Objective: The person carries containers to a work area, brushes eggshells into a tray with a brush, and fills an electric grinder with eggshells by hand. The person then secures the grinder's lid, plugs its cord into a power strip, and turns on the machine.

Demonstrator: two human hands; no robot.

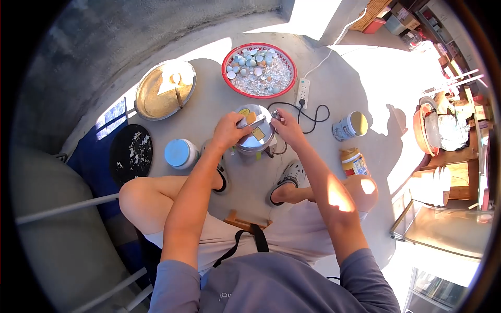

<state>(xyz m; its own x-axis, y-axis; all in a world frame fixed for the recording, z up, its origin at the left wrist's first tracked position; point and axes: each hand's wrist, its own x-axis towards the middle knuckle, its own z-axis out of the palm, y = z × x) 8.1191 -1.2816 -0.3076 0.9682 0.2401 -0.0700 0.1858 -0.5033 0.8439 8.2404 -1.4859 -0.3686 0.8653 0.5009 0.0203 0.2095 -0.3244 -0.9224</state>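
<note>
I sit with my knees spread, and a bit of a wooden stool [239, 221] shows under me. Past my shins my feet are in patterned clogs [293, 173], and just ahead of them stands a round steel grinder [251, 142], lid up, squarely between my two hands. My left hand [228, 131] is wrapped around the handle [255, 123] on the grinder's lid, coming from its left. My right hand [287, 127] sits at the opposite rim, fingers pinched on a small metal clamp [275, 113]. The hands are apart, with the lid and its yellow labels between them.

To the left of the grinder stands a jar with a blue lid [179, 152], and beyond it lies a black tray [118, 156] scattered with white flecks. On the right, outside my forearm, are a jar with a bright label [355, 163] and, a little farther, a white-and-blue can [344, 128]. Past my right hand a black cord [327, 116] loops from a white power strip [303, 89]. Farther out, a basin [151, 118] of tan powder is at left, and a red basket [261, 96] holds eggshells [251, 62] and pale fragments straight beyond the grinder.
</note>
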